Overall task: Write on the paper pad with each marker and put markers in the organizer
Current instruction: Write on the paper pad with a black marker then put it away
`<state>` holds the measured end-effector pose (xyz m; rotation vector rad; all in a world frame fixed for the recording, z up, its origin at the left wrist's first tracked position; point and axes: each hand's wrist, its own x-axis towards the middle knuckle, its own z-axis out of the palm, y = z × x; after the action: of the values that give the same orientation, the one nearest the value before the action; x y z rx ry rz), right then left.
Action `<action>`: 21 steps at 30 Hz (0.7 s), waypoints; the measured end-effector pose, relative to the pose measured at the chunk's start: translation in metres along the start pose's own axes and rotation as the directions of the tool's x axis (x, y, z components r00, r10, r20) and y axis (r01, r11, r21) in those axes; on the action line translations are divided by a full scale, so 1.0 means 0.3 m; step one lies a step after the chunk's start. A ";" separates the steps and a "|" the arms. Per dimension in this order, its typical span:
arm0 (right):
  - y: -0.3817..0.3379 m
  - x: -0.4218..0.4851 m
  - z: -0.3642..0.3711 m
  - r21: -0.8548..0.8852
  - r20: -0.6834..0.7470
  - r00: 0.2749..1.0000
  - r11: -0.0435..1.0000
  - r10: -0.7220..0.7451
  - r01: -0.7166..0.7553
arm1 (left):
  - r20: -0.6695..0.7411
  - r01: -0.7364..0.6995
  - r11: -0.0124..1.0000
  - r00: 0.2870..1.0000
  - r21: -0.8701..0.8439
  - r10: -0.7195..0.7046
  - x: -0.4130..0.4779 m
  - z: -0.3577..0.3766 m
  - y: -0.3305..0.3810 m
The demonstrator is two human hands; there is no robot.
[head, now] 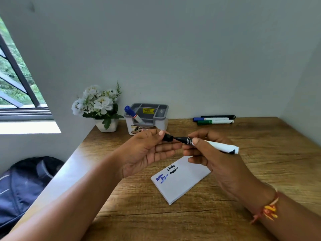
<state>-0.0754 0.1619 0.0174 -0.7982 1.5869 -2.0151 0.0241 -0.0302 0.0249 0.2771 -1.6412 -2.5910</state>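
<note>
My right hand [213, 157] grips a black-tipped white marker [218, 146] held level above the desk, its tip pointing left. My left hand [147, 150] pinches the marker's black cap [168, 137] just off the tip, a small gap between them. Below the hands lies the white paper pad [180, 183], with blue writing at its left and black writing beside it. The grey organizer [147, 117] stands at the back of the desk with a blue-capped marker [132, 113] leaning in its left slot.
Three markers, black, blue and green [214, 119], lie at the back right of the wooden desk [260, 171]. A pot of white flowers [100, 106] stands left of the organizer. A dark bag [22, 186] sits on the floor at left, under a window.
</note>
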 end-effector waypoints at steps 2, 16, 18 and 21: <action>0.005 -0.001 0.000 -0.023 0.010 1.000 1.000 -0.007 0.007 | 0.000 0.006 1.000 1.000 -0.005 -0.006 -0.001 0.014 -0.001; 0.018 0.004 0.000 0.014 -0.043 0.998 0.999 -0.042 0.043 | -0.030 -0.084 0.995 0.996 -0.062 0.082 0.011 0.066 -0.034; 0.024 0.011 0.006 0.114 -0.049 0.999 0.993 -0.001 0.006 | -0.042 -0.112 0.992 0.993 -0.064 0.109 0.014 0.070 -0.039; 0.028 0.019 0.011 0.223 -0.042 0.998 0.974 0.049 -0.038 | -0.057 -0.141 0.989 0.989 -0.033 0.139 0.020 0.063 -0.045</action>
<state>-0.0772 0.1539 0.0106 -0.6303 1.3591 -2.1464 0.0154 -0.0083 0.0198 0.2197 -1.5339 -2.4850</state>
